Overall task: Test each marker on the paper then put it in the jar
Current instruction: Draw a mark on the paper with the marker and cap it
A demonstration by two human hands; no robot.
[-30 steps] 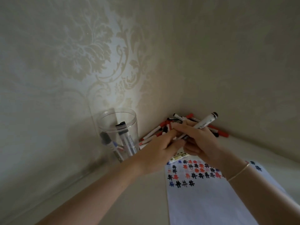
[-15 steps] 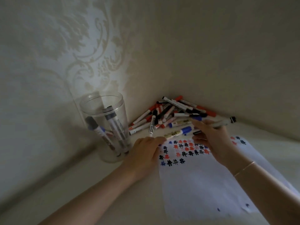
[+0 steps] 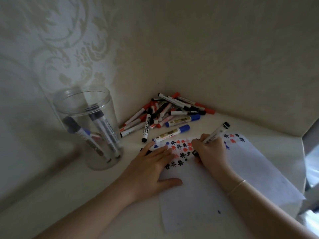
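Clear plastic jar (image 3: 86,128) by the left wall holds only a few markers, I count about three, while a big pile of red, black and blue capped markers (image 3: 165,112) sits untested in the corner, so I'd call this early. Right hand (image 3: 209,150) grips a white marker with a black end (image 3: 216,132), tip down on the white paper sheet (image 3: 198,195) amid rows of red, blue and black hash marks (image 3: 181,149); left hand (image 3: 150,168) lies flat, fingers straight, pinning the sheet. Left to do, as I read it: finish this mark, jar it, repeat for the pile.
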